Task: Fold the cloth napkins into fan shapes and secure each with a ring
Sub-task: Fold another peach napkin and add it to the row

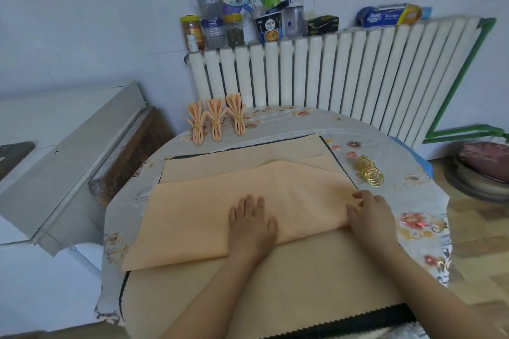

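A peach cloth napkin [192,217] lies folded across a tan mat [316,278] on the round table. My left hand [252,224] lies flat on the napkin's middle with its fingers straight. My right hand [371,212] pinches the napkin's right edge, where small pleats are gathered. A pile of gold rings [368,170] sits on the tablecloth to the right of the mat. Three finished fan napkins [216,118], each held by a gold ring, lie in a row at the far left of the table.
The table wears a floral plastic cover [418,228]. A white radiator [344,69] stands behind it, with jars, bottles and boxes [217,27] on top. A grey cabinet [63,162] stands to the left. A cushioned stool [484,170] is at the right.
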`<state>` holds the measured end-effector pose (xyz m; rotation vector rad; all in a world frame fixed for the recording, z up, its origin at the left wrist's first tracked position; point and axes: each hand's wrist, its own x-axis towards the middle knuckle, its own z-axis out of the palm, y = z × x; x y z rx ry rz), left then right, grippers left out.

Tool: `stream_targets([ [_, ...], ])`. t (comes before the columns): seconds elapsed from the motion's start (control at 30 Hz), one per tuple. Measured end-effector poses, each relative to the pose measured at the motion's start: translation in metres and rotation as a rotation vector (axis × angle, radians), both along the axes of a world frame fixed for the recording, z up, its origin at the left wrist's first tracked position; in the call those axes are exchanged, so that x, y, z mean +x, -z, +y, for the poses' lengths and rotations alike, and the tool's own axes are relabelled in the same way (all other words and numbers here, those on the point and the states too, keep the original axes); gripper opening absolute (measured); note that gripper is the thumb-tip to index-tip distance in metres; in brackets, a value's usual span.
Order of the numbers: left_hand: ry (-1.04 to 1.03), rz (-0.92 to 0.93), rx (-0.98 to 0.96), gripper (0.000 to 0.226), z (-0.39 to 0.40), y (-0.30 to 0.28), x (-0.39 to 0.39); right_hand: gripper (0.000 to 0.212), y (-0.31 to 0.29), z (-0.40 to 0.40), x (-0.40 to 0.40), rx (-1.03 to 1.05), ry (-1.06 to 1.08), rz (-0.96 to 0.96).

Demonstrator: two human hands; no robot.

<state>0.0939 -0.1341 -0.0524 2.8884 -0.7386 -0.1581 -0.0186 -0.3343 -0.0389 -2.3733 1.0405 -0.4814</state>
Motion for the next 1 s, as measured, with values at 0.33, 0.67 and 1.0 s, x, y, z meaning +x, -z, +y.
stream_targets([
  [0.33, 0.001, -0.017, -0.010, 0.061, 0.001, 0.003, 0.000, 0.042, 0.005, -0.020, 0.011, -0.185, -0.023, 0.225],
  [0.67, -0.014, -0.044, -0.016, 0.074, -0.002, 0.005, 0.000, 0.042, -0.017, -0.043, 0.083, 0.068, -0.028, 0.006],
  [1.0, -0.031, -0.063, -0.066, 0.097, -0.003, 0.005, -0.001, 0.042, -0.006, -0.042, 0.116, -0.063, -0.058, -0.284],
])
